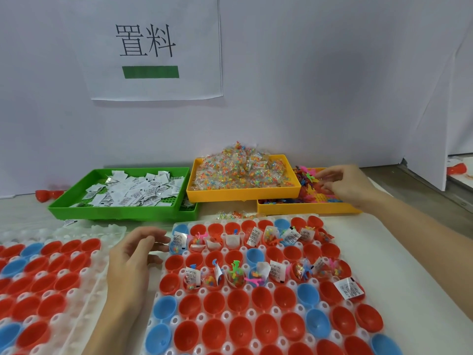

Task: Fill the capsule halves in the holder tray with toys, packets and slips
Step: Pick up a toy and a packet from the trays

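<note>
A clear holder tray in front of me carries rows of red and blue capsule halves. Two of its far rows hold toys, packets and slips; the near rows are empty cups. My right hand reaches into the yellow tray of small coloured toys at the back right, fingers curled among the toys; whether it holds one I cannot tell. My left hand hovers with relaxed fingers at the holder tray's far left corner, holding nothing.
A green tray of white paper slips sits at the back left, a yellow tray heaped with bead packets beside it. A second holder tray of capsule halves lies at my left. A white wall with a printed sign stands behind.
</note>
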